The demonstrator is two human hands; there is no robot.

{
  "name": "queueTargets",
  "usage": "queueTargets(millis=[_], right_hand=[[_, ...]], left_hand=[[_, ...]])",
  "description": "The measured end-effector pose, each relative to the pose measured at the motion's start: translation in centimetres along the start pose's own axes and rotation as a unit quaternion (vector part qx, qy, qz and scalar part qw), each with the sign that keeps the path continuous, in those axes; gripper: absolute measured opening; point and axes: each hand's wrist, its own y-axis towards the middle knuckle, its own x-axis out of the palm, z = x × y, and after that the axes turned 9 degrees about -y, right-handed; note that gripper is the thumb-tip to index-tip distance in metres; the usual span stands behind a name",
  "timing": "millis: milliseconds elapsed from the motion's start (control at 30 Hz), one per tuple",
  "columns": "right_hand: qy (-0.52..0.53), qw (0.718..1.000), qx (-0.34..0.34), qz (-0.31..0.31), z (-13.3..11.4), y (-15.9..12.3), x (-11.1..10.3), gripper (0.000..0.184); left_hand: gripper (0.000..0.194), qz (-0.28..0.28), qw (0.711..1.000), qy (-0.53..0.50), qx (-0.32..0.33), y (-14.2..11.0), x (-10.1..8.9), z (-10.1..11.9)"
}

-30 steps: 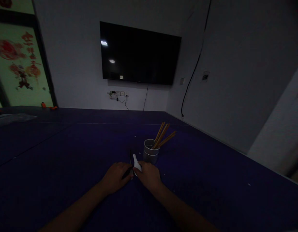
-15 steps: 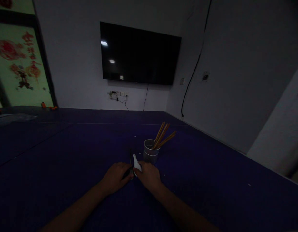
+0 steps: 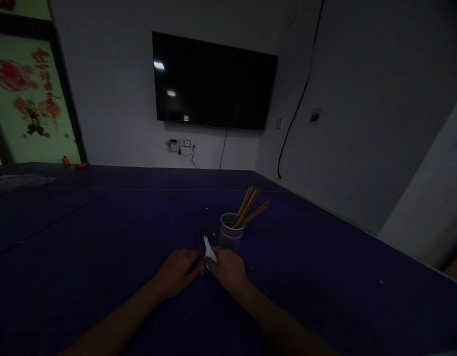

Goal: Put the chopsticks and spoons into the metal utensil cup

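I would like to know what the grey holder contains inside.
Several light-brown sticks stand in the grey holder, their upper ends leaning out toward picture right. The near wall hides their lower ends and the bottom.

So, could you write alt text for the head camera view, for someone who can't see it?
A person's right hand holds a white spoon beside the left hand, which is at a thin dark item. Beyond them on the purple surface stands a grey cup of wooden sticks; a television hangs on the wall.

Red lettering [image 3: 46,76] on the pale green door panel [image 3: 60,126], too blurred for reading
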Motion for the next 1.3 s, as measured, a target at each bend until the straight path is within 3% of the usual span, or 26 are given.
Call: queueTargets(millis=[1300], right_hand=[[-0.005, 1.0, -0.015, -0.015, 0.2, 0.12, 0.19, 0.036]], left_hand=[[0.031, -0.007, 1.0, 0.003, -0.005, 0.02, -0.18, 0.23]])
